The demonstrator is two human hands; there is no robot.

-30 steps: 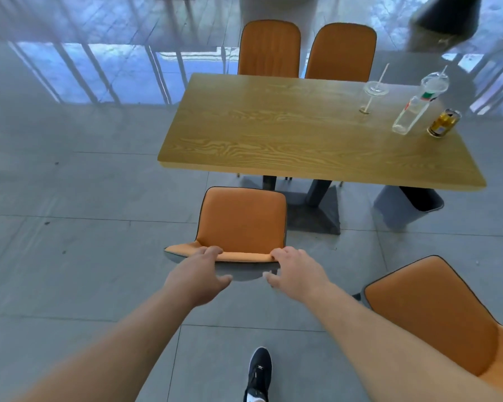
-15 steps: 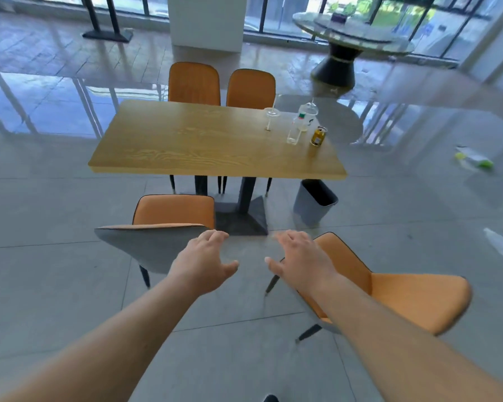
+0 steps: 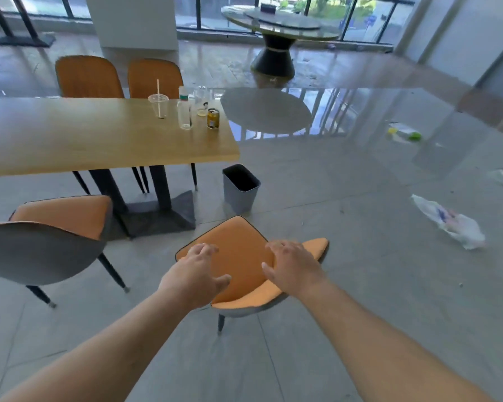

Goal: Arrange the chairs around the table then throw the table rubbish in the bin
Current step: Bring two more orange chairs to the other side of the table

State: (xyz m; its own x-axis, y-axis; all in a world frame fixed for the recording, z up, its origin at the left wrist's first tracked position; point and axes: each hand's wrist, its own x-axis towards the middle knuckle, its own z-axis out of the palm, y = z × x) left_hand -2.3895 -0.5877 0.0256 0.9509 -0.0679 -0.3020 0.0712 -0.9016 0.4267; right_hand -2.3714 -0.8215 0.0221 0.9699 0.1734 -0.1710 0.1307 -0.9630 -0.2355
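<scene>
An orange chair [image 3: 244, 256] with a grey shell stands askew on the floor, away from the wooden table [image 3: 99, 140]. My left hand [image 3: 195, 274] and my right hand [image 3: 291, 265] hover over its backrest with fingers spread, holding nothing. A second orange chair [image 3: 58, 216] stands at the table's near side on the left. Two more orange chairs [image 3: 90, 76] are tucked in at the far side. On the table's right end stand a plastic cup with a straw [image 3: 159, 105], a clear bottle [image 3: 184, 111], another cup [image 3: 201, 101] and a can [image 3: 213, 118]. A grey bin [image 3: 241, 188] sits on the floor by the table's right end.
A white plastic bag [image 3: 450, 221] and other litter [image 3: 404, 134] lie on the tiled floor at the right. A round glass table [image 3: 276, 27] stands at the back by the windows. A white pillar [image 3: 134, 21] rises behind the far chairs.
My hands let go of the left chair's backrest and moved right over the askew chair. My view turned right, so the table shifted left.
</scene>
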